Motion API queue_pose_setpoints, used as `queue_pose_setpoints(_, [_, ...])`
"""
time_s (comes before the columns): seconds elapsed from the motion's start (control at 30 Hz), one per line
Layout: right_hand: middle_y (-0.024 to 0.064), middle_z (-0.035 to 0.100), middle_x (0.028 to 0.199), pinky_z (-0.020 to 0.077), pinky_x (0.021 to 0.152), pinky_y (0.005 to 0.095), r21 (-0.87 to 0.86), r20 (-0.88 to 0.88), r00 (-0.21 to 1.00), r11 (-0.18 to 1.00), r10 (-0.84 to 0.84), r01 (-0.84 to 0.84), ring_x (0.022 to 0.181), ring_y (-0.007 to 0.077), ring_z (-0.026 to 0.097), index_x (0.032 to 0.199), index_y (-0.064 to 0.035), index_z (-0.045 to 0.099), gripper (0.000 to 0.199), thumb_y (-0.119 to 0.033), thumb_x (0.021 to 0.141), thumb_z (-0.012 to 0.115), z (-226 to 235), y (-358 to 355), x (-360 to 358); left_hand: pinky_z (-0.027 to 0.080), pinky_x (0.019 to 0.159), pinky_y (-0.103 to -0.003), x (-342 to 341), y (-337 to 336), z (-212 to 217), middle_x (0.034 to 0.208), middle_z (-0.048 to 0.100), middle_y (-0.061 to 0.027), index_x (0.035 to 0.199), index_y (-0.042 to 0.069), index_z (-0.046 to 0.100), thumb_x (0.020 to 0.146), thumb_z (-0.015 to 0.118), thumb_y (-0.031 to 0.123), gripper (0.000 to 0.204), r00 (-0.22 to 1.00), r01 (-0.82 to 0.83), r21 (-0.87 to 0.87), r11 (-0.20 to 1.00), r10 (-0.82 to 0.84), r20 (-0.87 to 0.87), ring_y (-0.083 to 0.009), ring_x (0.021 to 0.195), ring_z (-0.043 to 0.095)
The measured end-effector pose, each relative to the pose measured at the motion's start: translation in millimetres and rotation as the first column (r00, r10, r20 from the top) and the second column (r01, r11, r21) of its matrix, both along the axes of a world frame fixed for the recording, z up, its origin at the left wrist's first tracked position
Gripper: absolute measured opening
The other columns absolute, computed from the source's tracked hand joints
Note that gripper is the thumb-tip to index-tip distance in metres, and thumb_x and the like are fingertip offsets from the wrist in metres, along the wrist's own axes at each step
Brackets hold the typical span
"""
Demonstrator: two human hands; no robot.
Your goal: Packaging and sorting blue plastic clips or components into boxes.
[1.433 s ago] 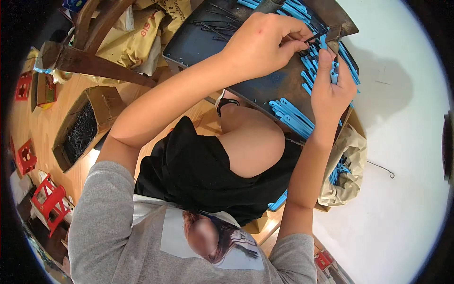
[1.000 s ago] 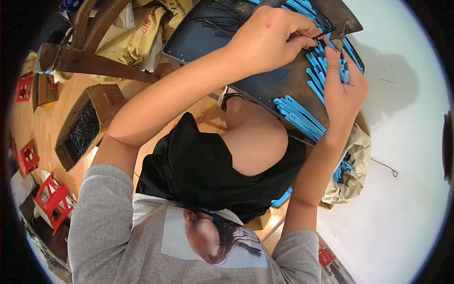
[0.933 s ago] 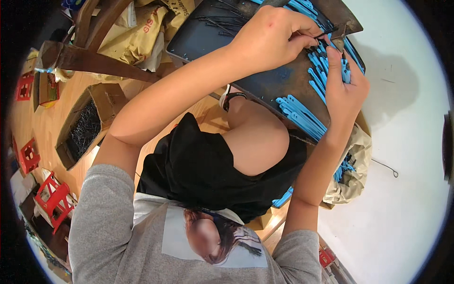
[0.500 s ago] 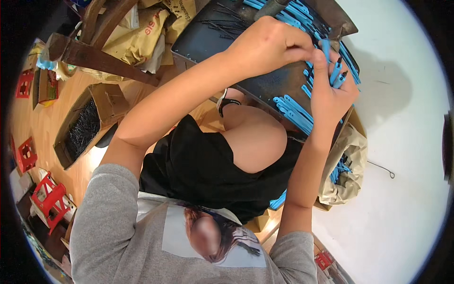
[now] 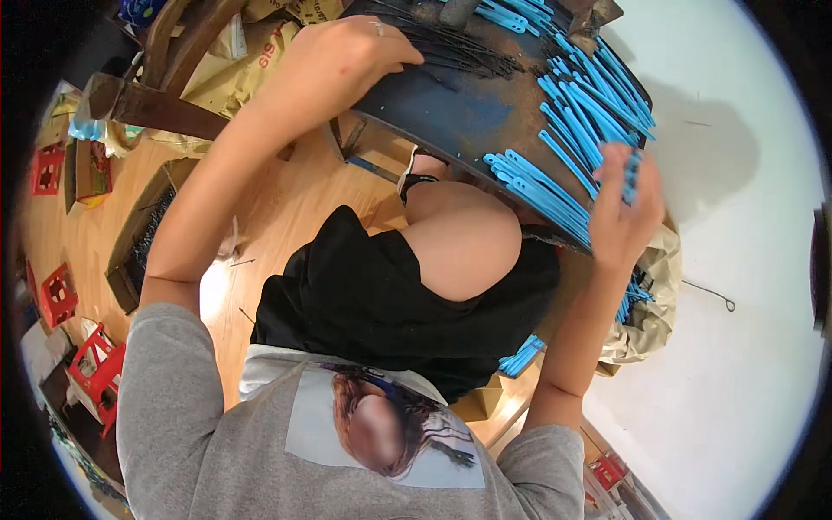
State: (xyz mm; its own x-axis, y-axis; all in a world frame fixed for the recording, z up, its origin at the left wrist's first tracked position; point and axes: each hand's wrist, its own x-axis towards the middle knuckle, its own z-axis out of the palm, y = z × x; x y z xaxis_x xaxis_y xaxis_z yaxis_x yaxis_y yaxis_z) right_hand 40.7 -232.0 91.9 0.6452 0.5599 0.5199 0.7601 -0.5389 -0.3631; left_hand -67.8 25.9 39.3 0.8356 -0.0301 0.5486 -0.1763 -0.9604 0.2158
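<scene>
Over the left part of a dark work table (image 5: 472,117), my left hand (image 5: 342,65) reaches down to a loose pile of thin black rods (image 5: 468,56). Its fingers are bent together, and what lies between the fingertips is hidden. On the right, my right hand (image 5: 626,212) is closed around light-blue plastic handles (image 5: 632,178), smeared by motion. Long blue handles (image 5: 572,113) with holed ends lie beside that hand, some with black parts among them. Another row of blue handles (image 5: 537,195) rests along the table's near edge.
A dark metal post (image 5: 458,12) stands at the table's far side. Below right is a paper-lined box (image 5: 654,321) holding blue handles. A carton of black pieces (image 5: 143,234), red stools (image 5: 97,373) and a wooden frame (image 5: 160,108) are on the left. A white wall (image 5: 737,260) borders the right.
My hands were together over the blue handles and have parted. The left has moved left to the black rods; the right has dropped slightly toward me, still gripping blue handles.
</scene>
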Motion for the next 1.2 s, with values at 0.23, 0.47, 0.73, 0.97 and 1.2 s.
queue_pose_setpoints(0.23, [0.0148,0.055,0.078,0.0428,0.065,0.0334,-0.322,-0.079,0.992,0.939,0.103,-0.123,0.07,0.0312,0.053,0.087,0.0027,0.057,0.017,-0.008,0.074,0.059,-11,7,5,0.047,0.06,-0.033,11,12,-5,0.079,0.059,-0.0055,0.084,0.007,0.061,0.072,0.052,0.007,0.015,0.999,0.04,0.081,0.996,-0.038,-0.022,-0.0236,0.073,0.057])
queue_pose_setpoints(0.47, [0.0178,0.056,0.082,0.0433,0.066,0.0365,-0.441,-0.104,0.991,0.889,0.086,-0.123,0.074,0.035,0.054,0.087,0.0026,0.057,0.019,-0.007,0.071,0.059,-13,19,10,0.047,0.059,-0.033,15,9,-6,0.079,0.059,-0.0064,0.086,0.007,0.06,0.073,0.053,0.007,0.015,0.998,-0.027,0.047,0.999,0.024,0.055,-0.0249,0.069,0.057])
queue_pose_setpoints(0.73, [0.0152,0.059,0.081,0.0443,0.065,0.0381,-0.277,-0.075,0.993,0.955,0.092,-0.109,0.074,0.0321,0.056,0.096,-0.0027,0.056,0.031,-0.002,0.065,0.058,-16,20,15,0.049,0.059,-0.025,41,-28,1,0.08,0.061,-0.0062,0.092,0.003,0.058,0.075,0.058,0.003,0.017,0.956,0.014,-0.372,0.928,0.097,0.278,-0.0189,0.07,0.061])
queue_pose_setpoints(0.97, [0.0115,0.061,0.083,0.0459,0.065,0.0329,-0.027,0.048,0.978,0.979,0.204,-0.203,0.073,0.0272,0.059,0.106,-0.0094,0.056,0.042,0.003,0.065,0.054,-15,30,19,0.049,0.063,-0.023,63,-54,0,0.08,0.063,-0.0083,0.09,-0.001,0.054,0.077,0.056,0.0,0.013,0.975,0.087,-0.702,0.706,0.083,0.205,-0.0133,0.074,0.062])
queue_pose_setpoints(1.2, [0.0075,0.062,0.082,0.0459,0.066,0.029,0.142,0.084,0.957,0.947,0.277,-0.287,0.073,0.0231,0.06,0.105,-0.0112,0.057,0.042,0.004,0.066,0.052,-18,45,20,0.05,0.068,-0.023,68,-63,1,0.078,0.062,-0.0098,0.089,-0.005,0.052,0.078,0.053,-0.003,0.011,0.97,0.227,-0.756,0.613,-0.073,0.232,-0.0135,0.076,0.062])
